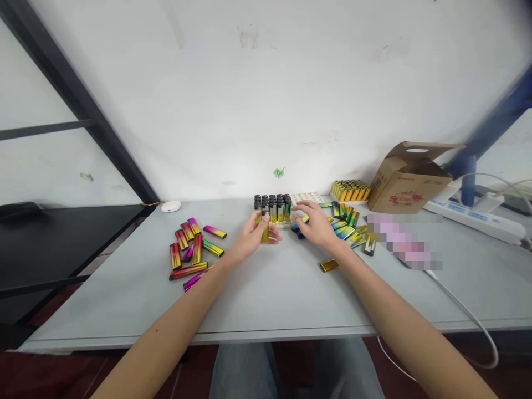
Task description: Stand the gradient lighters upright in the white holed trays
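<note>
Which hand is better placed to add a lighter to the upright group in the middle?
Left, probably: the left hand holds a yellow lighter right beside the upright lighters. The right hand sits over the loose lighters, holding none clearly.

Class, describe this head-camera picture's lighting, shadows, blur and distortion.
Head view: soft, even lighting, with only faint shadows beneath the left hand and right hand; wide-angle distortion bows the table's front edge; the blue post at upper right is blurred; a pixelated patch hides something.

Open cardboard box (pixel 409 180) at back of grey table (pixel 103 310); white power strip (pixel 474 220) right of it; white mouse (pixel 171 206) back left; white cable (pixel 465 310) trailing over front edge
</note>
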Available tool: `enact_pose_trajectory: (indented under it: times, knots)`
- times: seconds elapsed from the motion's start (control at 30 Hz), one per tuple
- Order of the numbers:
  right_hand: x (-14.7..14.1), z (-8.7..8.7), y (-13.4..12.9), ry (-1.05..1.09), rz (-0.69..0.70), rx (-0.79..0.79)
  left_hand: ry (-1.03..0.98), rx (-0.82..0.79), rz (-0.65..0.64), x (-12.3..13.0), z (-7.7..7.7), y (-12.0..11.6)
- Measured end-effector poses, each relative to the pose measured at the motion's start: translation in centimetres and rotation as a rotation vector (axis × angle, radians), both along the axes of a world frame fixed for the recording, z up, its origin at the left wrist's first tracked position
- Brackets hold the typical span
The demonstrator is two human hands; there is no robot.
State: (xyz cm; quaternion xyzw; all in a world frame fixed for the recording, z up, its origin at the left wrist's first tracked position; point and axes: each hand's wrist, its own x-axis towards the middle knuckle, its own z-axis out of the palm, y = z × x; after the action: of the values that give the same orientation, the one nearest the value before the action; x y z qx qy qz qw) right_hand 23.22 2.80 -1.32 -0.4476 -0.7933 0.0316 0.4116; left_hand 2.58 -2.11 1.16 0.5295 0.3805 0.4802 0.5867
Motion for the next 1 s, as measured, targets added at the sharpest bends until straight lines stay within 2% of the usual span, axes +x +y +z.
enact_pose_trajectory:
  times: [0.13,0.23,0.33,0.43,0.83,1.0]
  knots:
    - [-0.5,0.3,-0.2,0.146,0.040,-0.094,-0.094,-0.097,-0.012,-0.2,0.5,-0.2]
    - [-0.8,0.8,0.1,0.515,0.095,-0.364,-0.208,-0.184,-0.082,-0.4,0.6,0.0]
    - [-0.7,1.4,0.3,0.891,0.151,-0.635,-0.294,-0.252,-0.088,-0.5,0.5,0.4]
    - [-0.5,1.8,0.4,1.051,0.187,-0.718,-0.323,-0.281,-0.074,-0.5,0.4,0.6]
    - [-0.7,1.5,0.4,1.038,0.200,-0.792,-0.215,-0.299,-0.185,-0.5,-0.5,0.7]
    - [-0.4,1.6,0.2,0.895,0.229,-0.748,-0.189,-0.302,-0.167,-0.5,-0.5,0.7]
